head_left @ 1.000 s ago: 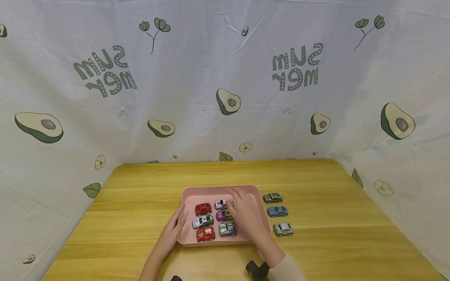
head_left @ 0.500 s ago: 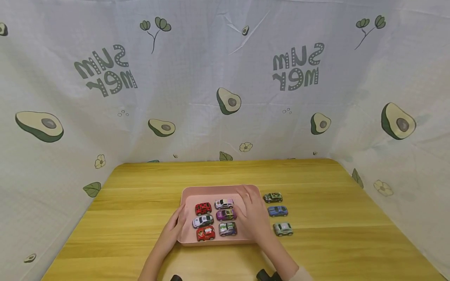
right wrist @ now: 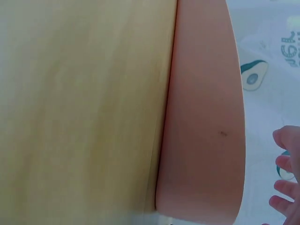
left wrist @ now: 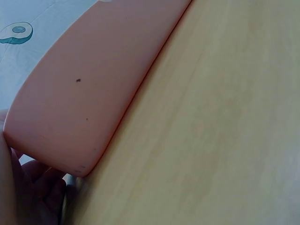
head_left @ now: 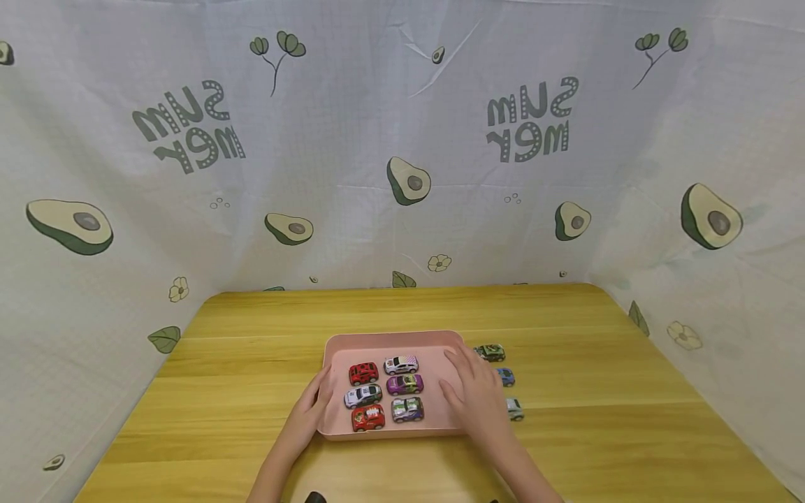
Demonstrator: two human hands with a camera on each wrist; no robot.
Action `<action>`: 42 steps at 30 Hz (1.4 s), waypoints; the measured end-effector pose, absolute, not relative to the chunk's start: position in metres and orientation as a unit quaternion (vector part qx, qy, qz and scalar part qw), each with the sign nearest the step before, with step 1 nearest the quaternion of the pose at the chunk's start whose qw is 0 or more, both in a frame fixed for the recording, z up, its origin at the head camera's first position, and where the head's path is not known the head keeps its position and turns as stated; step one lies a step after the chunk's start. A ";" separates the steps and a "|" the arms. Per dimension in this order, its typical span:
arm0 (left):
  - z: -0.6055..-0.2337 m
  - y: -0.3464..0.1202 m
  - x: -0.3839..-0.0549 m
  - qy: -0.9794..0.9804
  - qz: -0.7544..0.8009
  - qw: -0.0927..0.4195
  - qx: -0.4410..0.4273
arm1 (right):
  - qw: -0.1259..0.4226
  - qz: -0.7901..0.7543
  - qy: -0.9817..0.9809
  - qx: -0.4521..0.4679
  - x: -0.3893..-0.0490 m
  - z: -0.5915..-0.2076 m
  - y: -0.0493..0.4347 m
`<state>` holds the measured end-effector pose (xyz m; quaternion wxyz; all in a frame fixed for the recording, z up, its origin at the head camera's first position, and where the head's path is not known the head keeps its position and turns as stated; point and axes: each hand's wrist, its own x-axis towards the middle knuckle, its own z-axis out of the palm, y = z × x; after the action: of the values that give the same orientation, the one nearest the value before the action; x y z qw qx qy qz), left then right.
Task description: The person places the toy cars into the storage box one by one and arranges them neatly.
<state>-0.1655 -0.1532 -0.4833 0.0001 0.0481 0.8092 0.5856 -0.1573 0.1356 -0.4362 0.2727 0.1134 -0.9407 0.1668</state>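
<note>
A pink tray (head_left: 434, 419) sits on the wooden table. Inside it, two columns of toy cars stand: a red spotted car (head_left: 363, 374), a white car (head_left: 363, 396) and a red car (head_left: 367, 418) on the left; a white-pink car (head_left: 401, 365), a purple car (head_left: 404, 384) and a green-white car (head_left: 407, 409) beside them. My left hand (head_left: 309, 405) holds the tray's left side, thumb at the rim, other fingers outside it. My right hand (head_left: 478, 395) hovers by the right wall with fingers spread and nothing in it, partly covering the cars beyond.
Right of the tray a camouflage car (head_left: 492, 352), a blue car (head_left: 506, 377) and a grey-green car (head_left: 516, 410) stand in a column on the table (head_left: 597, 391). A white avocado-print cloth (head_left: 352, 140) hangs behind and along both sides.
My right hand has drawn back rightward from above the cars in the tray to its right wall, uncovering them. The left hand and tray have stayed still.
</note>
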 end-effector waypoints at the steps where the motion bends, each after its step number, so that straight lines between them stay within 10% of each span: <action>1: -0.483 -0.153 -0.166 0.808 0.587 0.000 0.049 | 0.269 0.164 -0.942 0.112 -0.156 -0.436 0.138; 42: -0.488 -0.154 -0.167 0.815 0.578 -0.006 0.033 | 0.133 0.198 -0.969 0.058 -0.135 -0.459 0.211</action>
<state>-0.1673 -0.1544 -0.4882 -0.0058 0.0328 0.8153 0.5780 -0.1353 0.2111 -0.4586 0.1327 0.0575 -0.9695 0.1980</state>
